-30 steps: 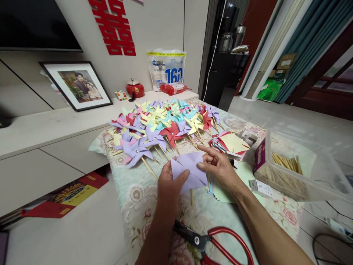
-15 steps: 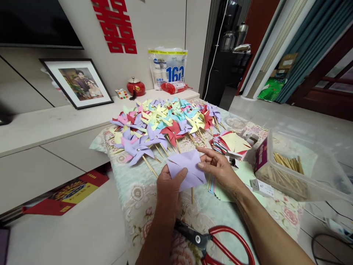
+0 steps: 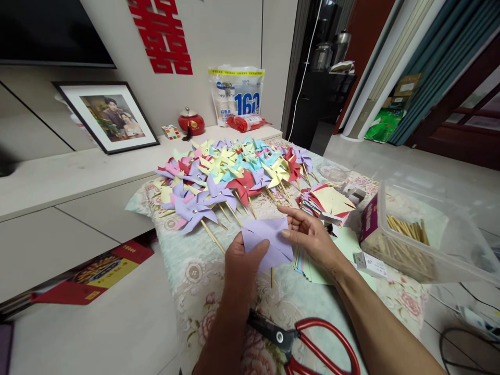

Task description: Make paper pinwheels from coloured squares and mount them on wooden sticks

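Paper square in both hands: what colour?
Light purple, plain; clearest in the head view, pinched between left hand and right hand.

Lilac paper square (image 3: 267, 240) is showing pale and plain between the hands. Behind it the pinwheels (image 3: 230, 172) are glowing in lilac, pink, yellow, sky blue and red, on tan sticks. The cloth (image 3: 199, 276) is wearing mint green with cream and pink roses. The scissors (image 3: 312, 341) are flashing red handles and black blades. A red paper cut-out (image 3: 161, 34) is standing out on the cream wall.
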Demonstrator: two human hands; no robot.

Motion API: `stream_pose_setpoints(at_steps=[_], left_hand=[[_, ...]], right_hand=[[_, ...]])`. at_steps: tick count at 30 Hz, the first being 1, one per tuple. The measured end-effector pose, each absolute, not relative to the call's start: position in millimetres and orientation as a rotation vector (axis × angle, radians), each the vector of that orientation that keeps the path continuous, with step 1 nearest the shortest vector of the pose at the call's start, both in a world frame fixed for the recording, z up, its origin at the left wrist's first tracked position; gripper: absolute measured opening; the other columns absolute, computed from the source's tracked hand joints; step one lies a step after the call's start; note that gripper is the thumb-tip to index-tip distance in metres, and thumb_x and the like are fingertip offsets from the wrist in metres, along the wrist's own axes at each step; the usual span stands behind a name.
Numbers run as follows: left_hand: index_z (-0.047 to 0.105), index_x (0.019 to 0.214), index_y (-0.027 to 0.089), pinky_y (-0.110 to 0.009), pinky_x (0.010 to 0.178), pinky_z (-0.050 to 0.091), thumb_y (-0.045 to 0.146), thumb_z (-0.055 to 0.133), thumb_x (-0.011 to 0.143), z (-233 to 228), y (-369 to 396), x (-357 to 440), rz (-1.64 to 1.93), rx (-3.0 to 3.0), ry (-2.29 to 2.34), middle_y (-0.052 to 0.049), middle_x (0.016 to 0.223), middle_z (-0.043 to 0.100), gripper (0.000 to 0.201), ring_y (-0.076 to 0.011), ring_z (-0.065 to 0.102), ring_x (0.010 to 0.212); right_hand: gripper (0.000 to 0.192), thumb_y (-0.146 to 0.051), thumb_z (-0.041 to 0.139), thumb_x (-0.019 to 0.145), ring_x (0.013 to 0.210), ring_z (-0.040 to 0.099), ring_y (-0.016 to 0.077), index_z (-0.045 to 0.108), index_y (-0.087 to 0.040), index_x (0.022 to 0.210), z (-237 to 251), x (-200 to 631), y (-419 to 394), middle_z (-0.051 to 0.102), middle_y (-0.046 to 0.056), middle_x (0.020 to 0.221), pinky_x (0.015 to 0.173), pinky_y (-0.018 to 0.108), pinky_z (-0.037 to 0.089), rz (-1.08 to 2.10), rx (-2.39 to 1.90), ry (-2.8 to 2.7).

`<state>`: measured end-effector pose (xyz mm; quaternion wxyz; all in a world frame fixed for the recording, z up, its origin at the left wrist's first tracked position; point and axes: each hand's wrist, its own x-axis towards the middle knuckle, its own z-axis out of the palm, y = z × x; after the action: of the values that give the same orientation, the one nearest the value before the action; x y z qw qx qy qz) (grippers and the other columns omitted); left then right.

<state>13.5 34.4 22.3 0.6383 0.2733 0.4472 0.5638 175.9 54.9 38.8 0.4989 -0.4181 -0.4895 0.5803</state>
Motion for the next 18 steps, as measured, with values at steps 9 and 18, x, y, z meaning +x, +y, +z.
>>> stream_pose_setpoints(at_steps=[9, 18], left_hand=[[0.071, 0.075, 0.017, -0.024, 0.053, 0.043, 0.023, 0.079, 0.063, 19, 32, 16, 1.190, 1.021, 1.228, 0.002, 0.060, 0.066, 0.015, -0.0137, 0.055, 0.054], [0.068, 0.115, 0.013, -0.034, 0.078, 0.053, 0.059, 0.064, 0.081, 34, 38, 9, 1.329, 0.424, 0.758, -0.014, 0.110, 0.074, 0.057, -0.0258, 0.069, 0.097]], right_hand=[[0.059, -0.027, 0.082, 0.073, 0.068, 0.060, 0.0151, 0.063, -0.023, 0.128, 41, 191, 54, 0.067, 0.000, 0.084, 0.060, 0.029, 0.046, 1.327, -1.139, -1.415], [0.055, -0.023, 0.087, 0.062, 0.077, 0.066, 0.0177, 0.069, -0.021, 0.113, 31, 178, 62, 0.072, 0.001, 0.085, 0.071, 0.031, 0.050, 1.341, -1.083, -0.948]])
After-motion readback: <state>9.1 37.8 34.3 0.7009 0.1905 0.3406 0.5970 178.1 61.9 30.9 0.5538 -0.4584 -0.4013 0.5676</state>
